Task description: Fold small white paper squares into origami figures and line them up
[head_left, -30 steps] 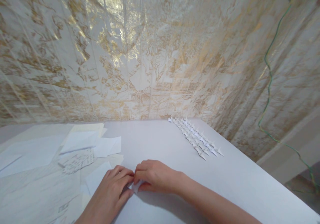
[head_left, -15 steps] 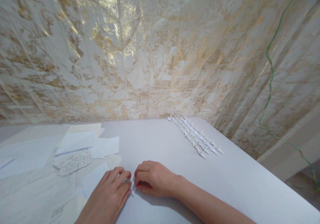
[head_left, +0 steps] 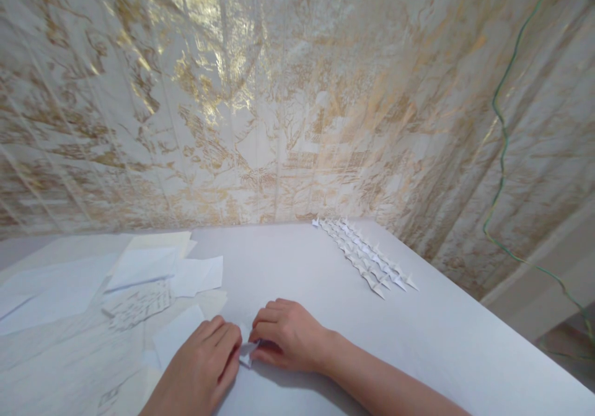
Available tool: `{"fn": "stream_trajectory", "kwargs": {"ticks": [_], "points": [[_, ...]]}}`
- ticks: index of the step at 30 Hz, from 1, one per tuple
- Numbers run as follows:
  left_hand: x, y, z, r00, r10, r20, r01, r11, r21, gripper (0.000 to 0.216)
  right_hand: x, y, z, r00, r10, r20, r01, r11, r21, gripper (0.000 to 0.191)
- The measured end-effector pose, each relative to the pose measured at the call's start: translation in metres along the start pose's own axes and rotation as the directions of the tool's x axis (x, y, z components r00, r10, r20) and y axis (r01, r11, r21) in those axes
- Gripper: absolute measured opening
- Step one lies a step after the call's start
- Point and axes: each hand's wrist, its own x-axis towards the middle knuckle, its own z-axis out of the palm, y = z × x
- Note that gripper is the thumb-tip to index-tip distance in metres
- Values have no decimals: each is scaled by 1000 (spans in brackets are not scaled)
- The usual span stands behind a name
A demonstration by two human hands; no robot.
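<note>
A small folded piece of white paper [head_left: 246, 354] is held between my two hands just above the near part of the white table. My left hand [head_left: 204, 357] grips its left side, with the fingers curled together. On the other side, my right hand [head_left: 286, 335] pinches the paper between thumb and fingers. The fingertips hide part of the folds, so the paper's full shape cannot be made out. Beyond my right hand, several small white folded paper cranes [head_left: 367, 255] stand in slanting rows near the table's right edge.
Loose paper sheets [head_left: 69, 341], some with writing, overlap across the left of the table [head_left: 274, 261]. A torn written scrap [head_left: 139, 305] lies among them. A gold-patterned covering [head_left: 279, 124] rises behind the table. At the right hangs a green cord [head_left: 501, 155].
My left hand's fingers have drawn in from a flatter, spread pose to a curled grip. More of the folded paper now shows between the hands.
</note>
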Motion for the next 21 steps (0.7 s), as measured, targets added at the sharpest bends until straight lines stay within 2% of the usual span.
{"fn": "stream_trajectory", "kwargs": {"ticks": [2,4,7,12,14,18,21], "points": [[1,0,3,997,-65,42,67,996,-50,20,2,-4,2,997,76,-17,-76,997,-2,5],[2,1,4,994,-87,67,91,994,-63,14,5,-8,3,990,141,-15,-141,990,18,6],[7,3,5,986,-125,106,134,988,-76,13,7,-11,1,972,236,2,-234,964,126,6],[19,7,1,967,-199,160,209,977,-47,19,5,-4,-7,887,456,73,-445,802,399,13],[22,9,-1,959,-223,172,231,972,-28,18,4,1,-8,880,470,70,-454,788,416,15],[24,12,-3,951,-245,189,253,967,-19,19,4,4,-3,903,425,59,-407,805,432,12],[21,11,-3,949,-253,186,265,964,-38,24,6,4,1,884,463,60,-435,770,466,10]]}}
